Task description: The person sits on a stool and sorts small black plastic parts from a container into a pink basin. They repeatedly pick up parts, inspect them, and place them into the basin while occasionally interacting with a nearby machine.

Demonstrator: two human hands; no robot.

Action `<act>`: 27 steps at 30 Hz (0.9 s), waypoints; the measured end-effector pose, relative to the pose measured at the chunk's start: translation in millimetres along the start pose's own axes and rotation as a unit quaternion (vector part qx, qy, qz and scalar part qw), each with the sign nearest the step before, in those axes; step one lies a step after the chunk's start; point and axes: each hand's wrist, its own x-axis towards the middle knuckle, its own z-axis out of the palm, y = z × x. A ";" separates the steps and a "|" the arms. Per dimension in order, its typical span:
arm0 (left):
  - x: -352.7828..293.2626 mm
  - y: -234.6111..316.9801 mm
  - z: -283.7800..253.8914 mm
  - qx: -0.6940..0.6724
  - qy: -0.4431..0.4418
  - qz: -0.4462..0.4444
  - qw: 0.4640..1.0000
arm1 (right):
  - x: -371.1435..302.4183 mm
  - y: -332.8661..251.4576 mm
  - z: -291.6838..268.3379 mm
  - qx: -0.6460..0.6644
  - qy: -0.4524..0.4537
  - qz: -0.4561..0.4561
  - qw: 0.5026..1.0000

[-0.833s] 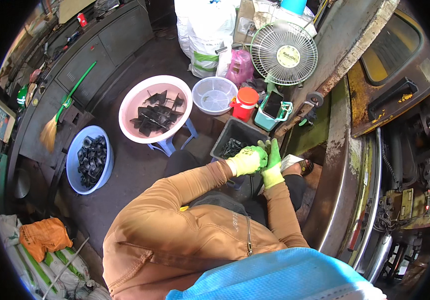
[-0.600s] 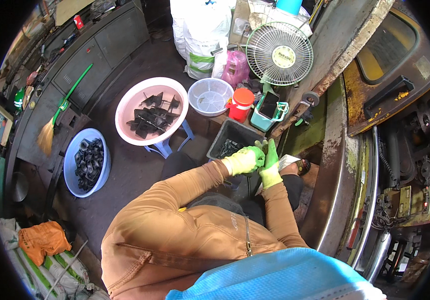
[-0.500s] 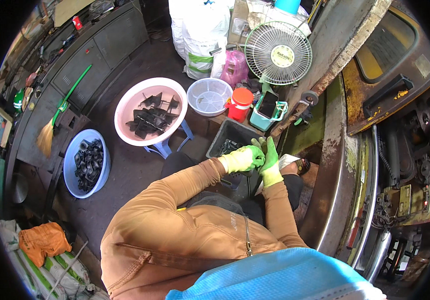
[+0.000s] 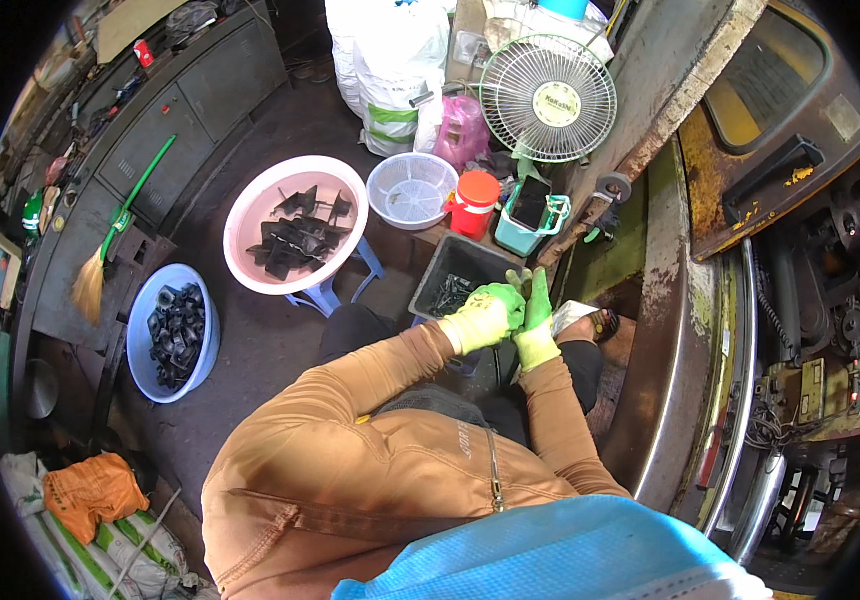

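Observation:
My left hand, in a yellow-green glove, has its fingers curled closed against my right palm. Whatever those fingers hold, if anything, is hidden. My right hand, gloved alike, has its fingers stretched upward, with dark smudged tips. Both hands meet above my lap, at the near right edge of a dark grey bin. Small metallic-looking pieces lie inside that bin, too small to name.
Dark angular parts fill a pink basin on a blue stool. A blue tub holds more black pieces. Beyond the bin are a white basket, a red container, a teal basket and a fan. Machinery stands right.
The view has shifted slightly, so surroundings sit a little further left. My hands stay together in nearly the same place, with the left fingers still curled against the right palm.

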 end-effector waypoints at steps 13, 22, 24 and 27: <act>2.3 6.0 3.0 0.124 0.035 -0.011 0.992 | -12.3 -0.7 21.7 0.028 0.003 -0.061 0.998; -6.5 -9.5 -4.1 -0.059 -0.030 0.066 0.996 | -29.8 -10.1 23.2 -0.015 -0.013 -0.008 1.000; -9.3 -11.0 -4.9 -0.086 -0.039 0.042 0.995 | -31.3 -8.9 23.0 -0.033 -0.049 0.023 0.998; -9.2 -10.9 -3.8 -0.042 -0.039 0.008 0.998 | -30.7 -1.9 23.7 -0.053 -0.036 -0.045 0.997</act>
